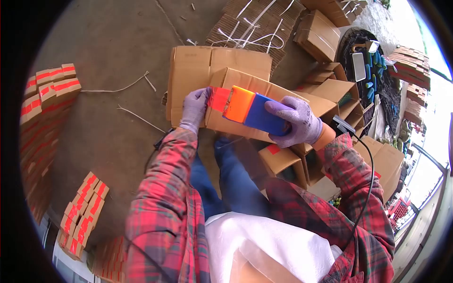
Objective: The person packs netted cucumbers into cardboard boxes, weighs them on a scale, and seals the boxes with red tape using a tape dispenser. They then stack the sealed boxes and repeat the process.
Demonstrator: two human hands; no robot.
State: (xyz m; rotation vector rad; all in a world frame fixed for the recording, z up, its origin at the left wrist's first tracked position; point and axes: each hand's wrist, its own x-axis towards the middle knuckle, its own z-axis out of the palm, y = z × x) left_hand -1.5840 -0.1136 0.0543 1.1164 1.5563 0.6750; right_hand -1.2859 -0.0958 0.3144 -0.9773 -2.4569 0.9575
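Note:
My right hand [297, 121], in a light purple glove, is wrapped round the blue body of a tape dispenser [264, 114] with an orange front part. From the orange end a short length of red tape [218, 99] reaches left. The gloved fingers of my left hand [195, 108] pinch the free end of that tape. Both hands are above a cardboard box [234, 80], which the dispenser partly covers in this view. Behind it lies a flat cardboard panel [188, 63].
Stacks of boxes sealed with red tape [85, 207] stand at the left. Open cartons [283, 162] crowd the right, beside a dark pile with blue gloves [373, 70]. Tied flat cardboard [240, 23] lies at the top. A loose white strap [113, 89] is on the floor.

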